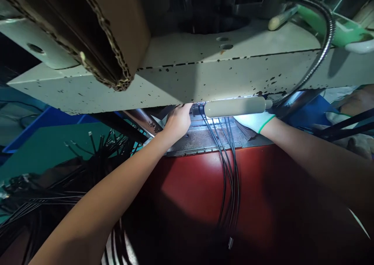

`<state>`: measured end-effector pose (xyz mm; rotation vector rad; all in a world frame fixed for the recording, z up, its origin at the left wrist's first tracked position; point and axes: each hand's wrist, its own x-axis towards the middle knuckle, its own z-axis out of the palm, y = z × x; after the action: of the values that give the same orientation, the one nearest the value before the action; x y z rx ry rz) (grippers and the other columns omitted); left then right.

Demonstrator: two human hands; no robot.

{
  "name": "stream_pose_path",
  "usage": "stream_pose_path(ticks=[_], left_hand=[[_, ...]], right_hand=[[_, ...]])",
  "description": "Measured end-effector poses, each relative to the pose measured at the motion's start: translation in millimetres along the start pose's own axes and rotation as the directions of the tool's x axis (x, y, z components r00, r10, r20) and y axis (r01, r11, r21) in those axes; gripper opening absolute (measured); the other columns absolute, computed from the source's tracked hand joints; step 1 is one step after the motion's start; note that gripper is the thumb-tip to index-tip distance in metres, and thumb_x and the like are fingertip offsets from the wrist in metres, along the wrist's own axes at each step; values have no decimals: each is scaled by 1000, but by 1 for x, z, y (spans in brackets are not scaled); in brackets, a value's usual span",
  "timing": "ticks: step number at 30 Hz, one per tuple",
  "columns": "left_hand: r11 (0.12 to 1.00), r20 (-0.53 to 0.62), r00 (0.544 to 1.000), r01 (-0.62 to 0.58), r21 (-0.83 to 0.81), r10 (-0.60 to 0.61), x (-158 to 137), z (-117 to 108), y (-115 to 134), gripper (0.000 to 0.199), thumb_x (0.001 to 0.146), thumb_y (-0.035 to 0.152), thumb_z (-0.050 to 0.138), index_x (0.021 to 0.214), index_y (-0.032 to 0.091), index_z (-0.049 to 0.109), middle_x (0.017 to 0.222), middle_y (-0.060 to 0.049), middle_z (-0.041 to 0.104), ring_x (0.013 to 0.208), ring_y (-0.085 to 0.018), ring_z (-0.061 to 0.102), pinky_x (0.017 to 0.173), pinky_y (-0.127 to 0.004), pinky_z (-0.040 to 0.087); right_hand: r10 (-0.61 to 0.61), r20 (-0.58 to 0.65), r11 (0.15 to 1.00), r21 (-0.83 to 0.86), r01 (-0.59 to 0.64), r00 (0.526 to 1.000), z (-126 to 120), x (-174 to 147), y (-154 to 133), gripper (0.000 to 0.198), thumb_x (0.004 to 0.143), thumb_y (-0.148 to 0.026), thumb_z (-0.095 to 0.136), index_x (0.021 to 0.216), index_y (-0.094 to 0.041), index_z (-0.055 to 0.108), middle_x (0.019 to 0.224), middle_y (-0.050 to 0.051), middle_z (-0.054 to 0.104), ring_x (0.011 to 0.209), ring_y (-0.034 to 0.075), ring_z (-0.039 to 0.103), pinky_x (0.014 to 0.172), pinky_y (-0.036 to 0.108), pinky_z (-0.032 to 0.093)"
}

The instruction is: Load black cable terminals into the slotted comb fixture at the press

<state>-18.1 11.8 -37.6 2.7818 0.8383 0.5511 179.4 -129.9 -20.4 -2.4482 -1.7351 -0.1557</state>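
Note:
My bare left hand reaches under the front edge of a pale machine, at the left end of a metal fixture. Its fingers look curled, but what they hold, if anything, is hidden. My right hand, in a white glove with a green cuff, is at the fixture's right end. A pale lamp tube covers its fingers. Between the hands several thin black cables run out of the fixture and hang over a red surface. One cable end shows a small metal connector.
The chipped machine bed overhangs both hands. The lamp tube hangs on a metal gooseneck. An open cardboard box stands above left. Bundled black cables lie left on green; another person's hand is far right.

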Motion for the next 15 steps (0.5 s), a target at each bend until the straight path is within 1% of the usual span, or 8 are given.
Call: stream_pose_path(ticks=[2,4,8,10,13,15], left_hand=[[999,0,1000,-15,-33,15,-1,-1,2,56,82,1,37,129,22,58,120,-7,66,112,-23,61,100,-35,48],[999,1,1000,-25,-47,25,-1,0,2,54,83,0,36,126,22,61,121,-6,66,111,-21,61,99,-33,48],[996,-21,997,-80,25,80,2,6,0,50,87,3,36,126,21,61,125,-6,64,115,-22,58,97,-34,50],[994,5,996,-94,58,94,5,6,0,52,87,3,35,128,22,60,124,-7,64,114,-23,58,96,-35,50],[991,51,993,-112,76,108,4,-2,6,54,85,1,35,130,20,59,127,-9,62,113,-24,58,98,-36,49],[984,48,989,-145,100,141,-9,-11,10,54,85,2,35,131,19,57,135,-9,57,118,-25,54,101,-37,46]], right_hand=[[13,-9,1000,24,-12,1000,5,1,2,23,90,-21,47,89,-14,69,91,9,69,91,24,62,87,36,45],[15,-26,998,55,-14,1000,9,1,3,26,92,-22,45,89,-12,69,91,11,70,90,23,63,87,35,45],[5,-69,992,123,4,998,12,2,2,26,91,-15,44,96,-10,69,101,14,70,97,21,63,88,30,46],[22,-91,990,140,-9,996,10,2,-1,24,89,-12,46,96,-10,69,103,14,70,100,21,63,88,30,47],[60,-127,988,150,-40,990,1,-3,-8,16,87,-11,54,93,-11,69,102,11,71,101,21,64,89,34,50],[84,-158,984,170,-57,984,-4,-10,-13,12,89,-16,59,96,-12,67,101,8,70,98,20,65,89,38,51]])
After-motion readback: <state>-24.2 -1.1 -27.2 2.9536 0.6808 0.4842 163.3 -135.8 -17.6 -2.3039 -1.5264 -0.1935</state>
